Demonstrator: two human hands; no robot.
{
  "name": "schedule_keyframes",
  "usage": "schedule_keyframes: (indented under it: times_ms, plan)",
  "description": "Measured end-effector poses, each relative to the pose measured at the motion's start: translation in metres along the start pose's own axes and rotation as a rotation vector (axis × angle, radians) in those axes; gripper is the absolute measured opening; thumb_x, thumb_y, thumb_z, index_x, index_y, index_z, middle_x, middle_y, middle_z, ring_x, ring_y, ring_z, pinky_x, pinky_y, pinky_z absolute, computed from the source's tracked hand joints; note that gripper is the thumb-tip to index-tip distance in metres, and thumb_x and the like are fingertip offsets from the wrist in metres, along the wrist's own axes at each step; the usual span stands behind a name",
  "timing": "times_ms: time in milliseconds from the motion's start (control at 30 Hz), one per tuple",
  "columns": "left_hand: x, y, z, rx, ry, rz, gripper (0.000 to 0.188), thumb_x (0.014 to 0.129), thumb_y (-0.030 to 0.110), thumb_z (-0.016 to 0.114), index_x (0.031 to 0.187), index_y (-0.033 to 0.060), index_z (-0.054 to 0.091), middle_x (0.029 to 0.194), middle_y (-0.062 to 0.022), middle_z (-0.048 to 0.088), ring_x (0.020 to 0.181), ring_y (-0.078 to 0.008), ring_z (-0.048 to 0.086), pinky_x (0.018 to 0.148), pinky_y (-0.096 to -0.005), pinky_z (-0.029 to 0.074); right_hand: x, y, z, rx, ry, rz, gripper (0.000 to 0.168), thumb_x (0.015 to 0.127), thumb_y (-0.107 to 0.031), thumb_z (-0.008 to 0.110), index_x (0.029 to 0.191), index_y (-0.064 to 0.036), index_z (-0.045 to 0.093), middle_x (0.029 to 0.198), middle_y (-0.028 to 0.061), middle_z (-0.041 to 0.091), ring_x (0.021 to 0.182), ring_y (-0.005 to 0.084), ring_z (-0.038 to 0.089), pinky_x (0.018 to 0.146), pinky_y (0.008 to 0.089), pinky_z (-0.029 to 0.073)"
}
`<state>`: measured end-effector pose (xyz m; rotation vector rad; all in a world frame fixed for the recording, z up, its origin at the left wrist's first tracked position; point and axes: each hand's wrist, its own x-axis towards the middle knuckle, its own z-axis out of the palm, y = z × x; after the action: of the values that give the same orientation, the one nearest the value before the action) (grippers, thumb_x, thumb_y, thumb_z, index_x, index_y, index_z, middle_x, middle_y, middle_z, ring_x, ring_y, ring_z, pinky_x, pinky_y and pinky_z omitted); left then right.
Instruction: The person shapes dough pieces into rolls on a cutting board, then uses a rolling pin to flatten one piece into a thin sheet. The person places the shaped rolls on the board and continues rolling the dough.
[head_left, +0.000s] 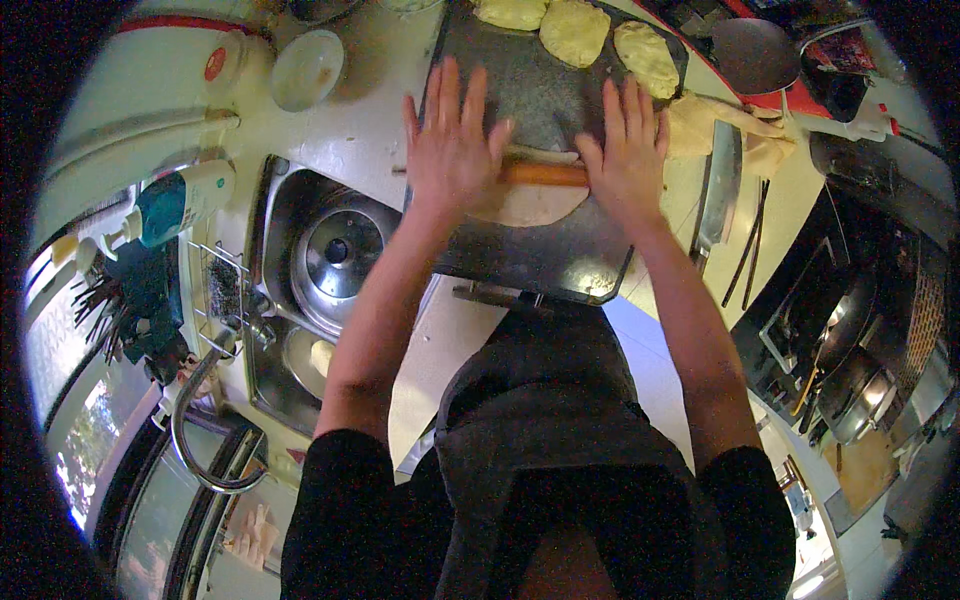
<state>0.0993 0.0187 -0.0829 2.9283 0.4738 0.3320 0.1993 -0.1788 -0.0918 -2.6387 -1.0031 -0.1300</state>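
A wooden rolling pin (546, 175) lies crosswise over a flat sheet of pale dough (531, 210). My left hand (456, 142) rests palm down over the pin's left part, fingers straight and spread. Over its right end lies my right hand (628, 150), also flat, its fingers pointing away from me. Neither hand's fingers wrap around the pin. Under the dough is a dark board (517, 259), which reaches the counter's front edge. Several flattened yellowish dough pieces (574, 34) sit along its far end. Both palms hide parts of the pin and the dough's sides.
A cleaver (721, 184) and chopsticks (746, 244) lie right of the board, near a beige cloth (694, 127). Further right is a stove (832, 300). On the left are a steel sink (274, 225), a curved faucet (180, 427) and a white bowl (307, 70).
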Motion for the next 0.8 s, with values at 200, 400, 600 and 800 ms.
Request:
schedule_keyframes:
  times_ms: [200, 400, 600, 800]
  plan:
    - [-0.011, -0.006, 0.005, -0.001, 0.030, 0.001, 0.072, 0.087, 0.046, 0.055, 0.142, 0.0038, 0.036, 0.149, -0.0186, 0.032, 0.139, -0.0318, 0.030, 0.111, -0.0570, 0.021, -0.010, -0.005, 0.000, -0.040, -0.060, 0.009, 0.074, 0.085, -0.043, 0.061, 0.143, -0.007, 0.035, 0.151, 0.0176, 0.028, 0.141, 0.0352, 0.024, 0.111, 0.0596, 0.017]
    - [-0.104, -0.011, -0.003, -0.106, -0.169, -0.085, 0.076, 0.088, 0.044, 0.055, 0.145, 0.0013, 0.029, 0.152, -0.0191, 0.027, 0.142, -0.0317, 0.025, 0.112, -0.0562, 0.017, -0.055, -0.034, -0.024, -0.056, -0.273, -0.118, 0.075, 0.083, -0.044, 0.063, 0.143, -0.008, 0.035, 0.151, 0.0170, 0.029, 0.141, 0.0345, 0.024, 0.111, 0.0592, 0.019]
    - [0.032, -0.035, 0.002, -0.113, 0.144, -0.094, 0.069, 0.092, 0.044, 0.049, 0.143, 0.0010, 0.032, 0.151, -0.0204, 0.028, 0.140, -0.0319, 0.029, 0.113, -0.0542, 0.019, 0.050, -0.008, 0.026, -0.118, 0.146, -0.026, 0.071, 0.087, -0.047, 0.058, 0.142, -0.008, 0.037, 0.147, 0.0180, 0.035, 0.137, 0.0356, 0.031, 0.108, 0.0591, 0.023]
    - [-0.065, -0.025, -0.002, -0.069, -0.067, -0.089, 0.071, 0.090, 0.042, 0.050, 0.145, 0.0008, 0.029, 0.152, -0.0203, 0.026, 0.142, -0.0319, 0.025, 0.114, -0.0540, 0.015, -0.031, -0.032, -0.002, -0.068, -0.108, -0.052, 0.073, 0.087, -0.044, 0.057, 0.145, -0.008, 0.032, 0.151, 0.0175, 0.028, 0.141, 0.0337, 0.024, 0.112, 0.0566, 0.016]
